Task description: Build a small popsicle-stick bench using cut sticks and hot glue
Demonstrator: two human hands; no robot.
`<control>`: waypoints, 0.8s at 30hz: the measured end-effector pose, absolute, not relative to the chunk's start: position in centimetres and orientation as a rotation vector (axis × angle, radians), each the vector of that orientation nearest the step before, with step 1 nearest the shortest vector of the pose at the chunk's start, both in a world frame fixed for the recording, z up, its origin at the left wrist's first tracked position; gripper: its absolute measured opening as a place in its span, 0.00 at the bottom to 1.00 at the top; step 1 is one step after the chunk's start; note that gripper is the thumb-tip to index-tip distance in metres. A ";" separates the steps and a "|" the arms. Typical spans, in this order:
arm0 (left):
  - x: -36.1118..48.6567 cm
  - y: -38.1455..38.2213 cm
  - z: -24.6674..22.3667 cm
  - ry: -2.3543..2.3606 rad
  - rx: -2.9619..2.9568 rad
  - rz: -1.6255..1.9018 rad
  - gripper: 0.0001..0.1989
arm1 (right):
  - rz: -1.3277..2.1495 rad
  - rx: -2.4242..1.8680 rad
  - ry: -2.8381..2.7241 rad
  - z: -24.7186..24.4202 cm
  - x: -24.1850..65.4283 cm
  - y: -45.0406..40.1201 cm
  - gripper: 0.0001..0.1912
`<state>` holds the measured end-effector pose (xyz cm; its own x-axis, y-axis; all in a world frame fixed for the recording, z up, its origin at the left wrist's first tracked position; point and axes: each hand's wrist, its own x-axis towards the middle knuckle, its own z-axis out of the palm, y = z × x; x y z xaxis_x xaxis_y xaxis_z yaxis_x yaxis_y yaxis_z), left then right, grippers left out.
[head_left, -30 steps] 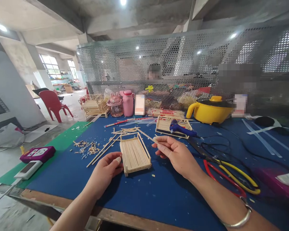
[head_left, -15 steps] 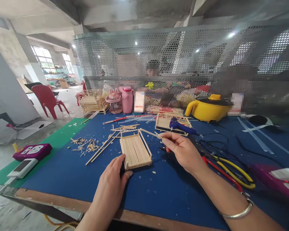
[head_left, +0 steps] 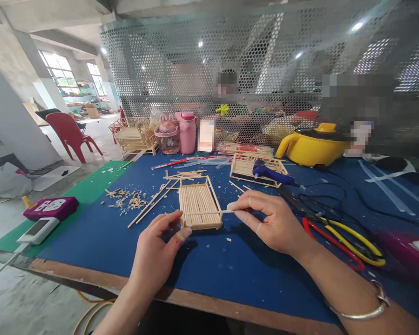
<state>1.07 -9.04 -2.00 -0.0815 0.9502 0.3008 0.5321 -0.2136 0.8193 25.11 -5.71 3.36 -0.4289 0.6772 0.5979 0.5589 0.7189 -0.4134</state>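
A small tray-like model of glued wooden sticks (head_left: 199,197) lies on the blue work surface, with low rails on its far and right sides. My left hand (head_left: 156,246) grips its near left corner between thumb and fingers. Between the thumb and forefinger of my right hand (head_left: 274,223) is one end of a thin wooden stick (head_left: 209,213), which lies level across the near part of the model. Whether the stick touches the model I cannot tell. Behind my right hand, a blue glue gun (head_left: 270,173) rests on a second stick model (head_left: 242,171).
Loose sticks (head_left: 150,204) and a heap of cut bits (head_left: 129,200) lie to the left. Red and yellow handled pliers (head_left: 352,242) and black cables are at right. Behind stand a pink bottle (head_left: 187,135), a yellow pot (head_left: 314,148) and a perforated metal screen (head_left: 160,70).
My right hand has brought the stick nearer, from the model's far corner to across its near part. My left hand stays at the near left corner. The view has shifted slightly.
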 end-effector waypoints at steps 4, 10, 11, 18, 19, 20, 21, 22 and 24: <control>1.2 -9.3 -1.8 1.576 1.742 1.337 0.13 | 0.162 -0.858 -2.176 3.4 25.1 -5.7 0.07; 1.3 -9.0 -1.4 1.551 1.818 1.380 0.09 | 0.083 -0.852 -2.193 3.1 25.0 -5.5 0.07; 1.3 -9.0 -1.3 1.547 1.831 1.386 0.09 | 0.074 -0.852 -2.193 3.1 25.0 -5.5 0.07; 1.5 -8.9 -1.2 1.566 1.866 1.410 0.08 | 0.070 -0.866 -2.199 3.0 24.9 -5.6 0.06; 1.6 -8.8 -1.2 1.565 1.866 1.413 0.08 | 0.080 -0.879 -2.202 3.0 24.9 -5.6 0.06; 1.6 -8.8 -1.2 1.565 1.863 1.414 0.08 | 0.093 -0.899 -2.205 2.9 24.9 -5.5 0.06; 1.6 -8.8 -1.2 1.566 1.858 1.413 0.08 | 0.107 -0.919 -2.207 2.8 24.8 -5.5 0.05; 1.6 -8.8 -1.2 1.568 1.851 1.408 0.08 | 0.119 -0.940 -2.207 2.7 24.8 -5.5 0.05; 1.6 -8.9 -1.2 1.575 1.836 1.393 0.08 | 0.133 -0.971 -2.205 2.6 24.7 -5.5 0.04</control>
<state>1.62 -8.86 -1.23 -0.1006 0.8909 0.4430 0.5482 -0.3219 0.7719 24.72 -5.46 2.61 -0.4638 0.6786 0.5696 0.6052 0.7122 -0.3557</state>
